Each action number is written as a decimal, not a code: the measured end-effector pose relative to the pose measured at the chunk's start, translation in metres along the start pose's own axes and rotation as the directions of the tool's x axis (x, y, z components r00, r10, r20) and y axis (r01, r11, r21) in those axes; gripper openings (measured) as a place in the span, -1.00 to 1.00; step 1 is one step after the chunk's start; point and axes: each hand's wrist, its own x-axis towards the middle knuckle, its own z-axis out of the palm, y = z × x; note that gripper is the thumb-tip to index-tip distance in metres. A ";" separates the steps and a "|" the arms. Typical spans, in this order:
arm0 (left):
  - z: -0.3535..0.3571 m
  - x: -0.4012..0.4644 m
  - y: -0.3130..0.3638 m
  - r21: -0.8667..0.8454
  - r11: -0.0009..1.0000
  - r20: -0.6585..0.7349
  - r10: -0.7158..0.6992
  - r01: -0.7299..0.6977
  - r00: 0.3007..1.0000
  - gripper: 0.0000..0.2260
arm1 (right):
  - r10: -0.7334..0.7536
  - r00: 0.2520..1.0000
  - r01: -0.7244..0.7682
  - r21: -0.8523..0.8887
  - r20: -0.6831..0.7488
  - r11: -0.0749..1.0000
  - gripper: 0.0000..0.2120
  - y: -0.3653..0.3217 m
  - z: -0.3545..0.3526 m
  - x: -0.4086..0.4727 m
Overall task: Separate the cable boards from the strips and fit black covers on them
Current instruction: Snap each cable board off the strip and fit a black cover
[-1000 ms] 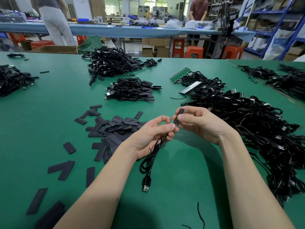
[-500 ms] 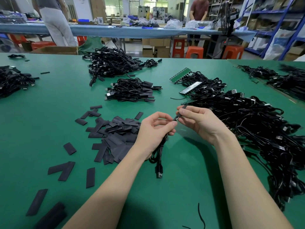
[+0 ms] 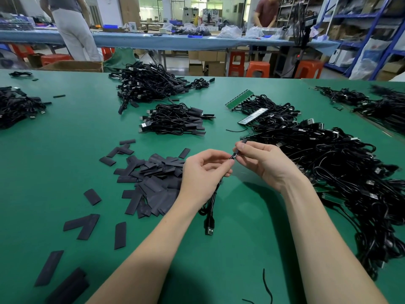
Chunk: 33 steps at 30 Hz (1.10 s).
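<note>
At frame centre, above the green-topped bench [image 3: 65,163]: left hand [image 3: 202,172] and right hand [image 3: 263,163], two in all, fingertips meeting. Left hand pinching one thin black cable [image 3: 215,194] just below its end; right hand pinching the narrow black cover [image 3: 238,149] over that end, tilted up toward upper right. One black USB plug [image 3: 209,227] dangling below the left wrist, close to the bench top. Left of centre, a loose heap of flat black rectangular covers [image 3: 153,183], too many to count, with about ten strays scattered lower left. Five heaps of black cables: one small pile [image 3: 175,120] above centre, one larger pile [image 3: 149,84] behind, one at far left [image 3: 17,106], one big tangle [image 3: 339,172] at right, one at far right [image 3: 383,102]. Two green board strips [image 3: 238,98] at upper right of centre.
</note>
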 end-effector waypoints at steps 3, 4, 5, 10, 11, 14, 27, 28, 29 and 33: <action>0.000 0.000 0.000 0.016 1.000 0.015 0.009 -0.010 1.000 -0.84 | 0.003 1.000 -0.002 -0.030 0.019 1.000 -0.80 -0.003 -0.001 -0.002; 0.000 0.000 0.000 0.017 1.000 0.017 0.010 -0.010 1.000 -0.84 | 0.003 1.000 -0.002 -0.038 0.025 0.999 -0.80 -0.003 -0.001 -0.003; 0.000 0.000 0.000 0.017 1.000 0.018 0.009 -0.010 1.000 -0.85 | 0.003 1.000 -0.002 -0.045 0.030 0.999 -0.81 -0.003 -0.002 -0.004; 0.001 -0.001 0.000 0.021 1.000 0.026 0.013 -0.013 1.000 -0.86 | 0.011 0.998 -0.007 -0.061 0.056 0.998 -0.89 -0.004 -0.004 -0.005; 0.001 -0.001 0.000 0.024 1.000 0.028 0.014 -0.015 1.000 -0.85 | 0.015 0.998 -0.011 -0.065 0.062 0.998 -0.91 -0.004 -0.004 -0.005; 0.001 -0.001 0.000 0.028 0.999 0.035 0.017 -0.018 0.999 -0.85 | 0.015 0.997 -0.009 -0.078 0.075 0.997 -0.92 -0.005 -0.006 -0.006; 0.000 0.000 -0.003 0.014 0.999 0.005 0.031 -0.031 1.000 -0.92 | 0.084 0.995 -0.080 -0.073 0.054 0.994 -0.87 -0.001 -0.001 -0.005; 0.000 0.000 -0.003 0.014 0.999 0.000 0.032 -0.032 0.999 -0.92 | 0.086 0.995 -0.083 -0.065 0.046 0.994 -0.86 0.000 0.000 -0.004; 0.000 0.000 -0.003 0.016 0.999 -0.001 0.034 -0.034 0.999 -0.92 | 0.089 0.995 -0.086 -0.060 0.041 0.994 -0.86 0.001 0.000 -0.004; 0.000 0.000 -0.003 0.017 0.999 0.001 0.035 -0.035 0.999 -0.92 | 0.089 0.995 -0.086 -0.059 0.035 0.995 -0.89 0.000 0.000 -0.003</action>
